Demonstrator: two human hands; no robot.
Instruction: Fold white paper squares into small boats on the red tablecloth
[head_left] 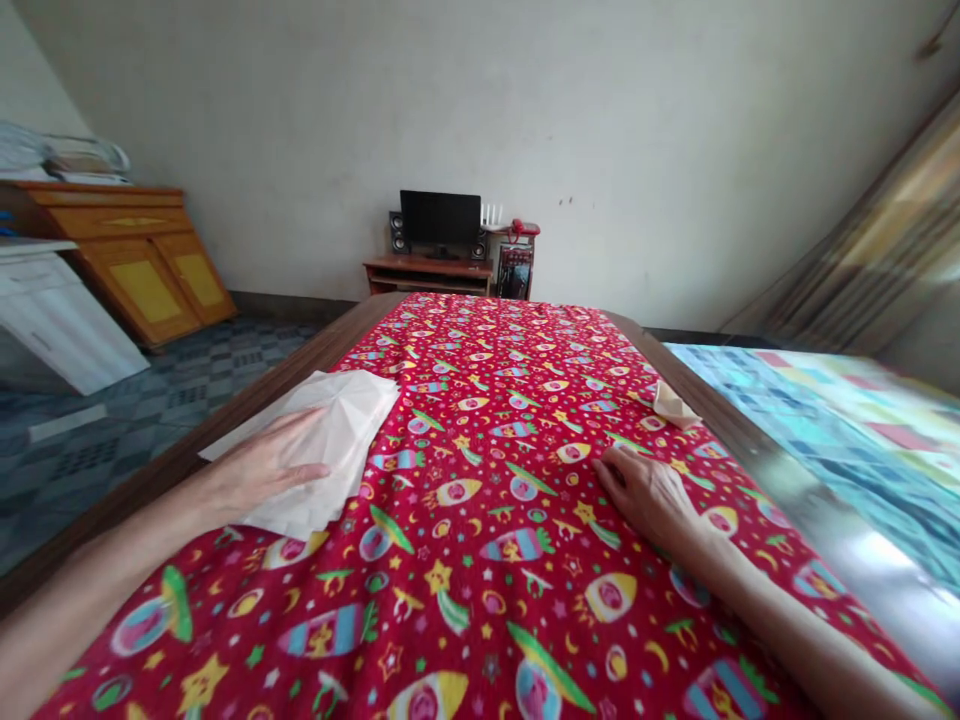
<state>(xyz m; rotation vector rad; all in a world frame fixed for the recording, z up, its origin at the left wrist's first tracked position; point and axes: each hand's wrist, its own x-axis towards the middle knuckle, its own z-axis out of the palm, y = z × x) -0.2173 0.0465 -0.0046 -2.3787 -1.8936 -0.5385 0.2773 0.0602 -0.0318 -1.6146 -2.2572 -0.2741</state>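
Observation:
A red cloth (487, 420) printed with rockets and stars covers a long wooden table (300, 362). My left hand (266, 462) lies flat, fingers stretched out, on a creased sheet of white paper (345, 410) at the table's left side. My right hand (646, 492) rests on the red cloth at the right with its fingers curled down against the fabric and nothing visible in them. A small folded piece of pale paper (673, 405) sits on the cloth beyond my right hand, near the right edge.
A bed with a blue patterned cover (825, 430) runs along the table's right side. Against the far wall stands a low desk (429, 272) with a dark monitor (439, 218) and speakers. A wooden cabinet (135, 255) and a white unit (60, 320) stand at the left.

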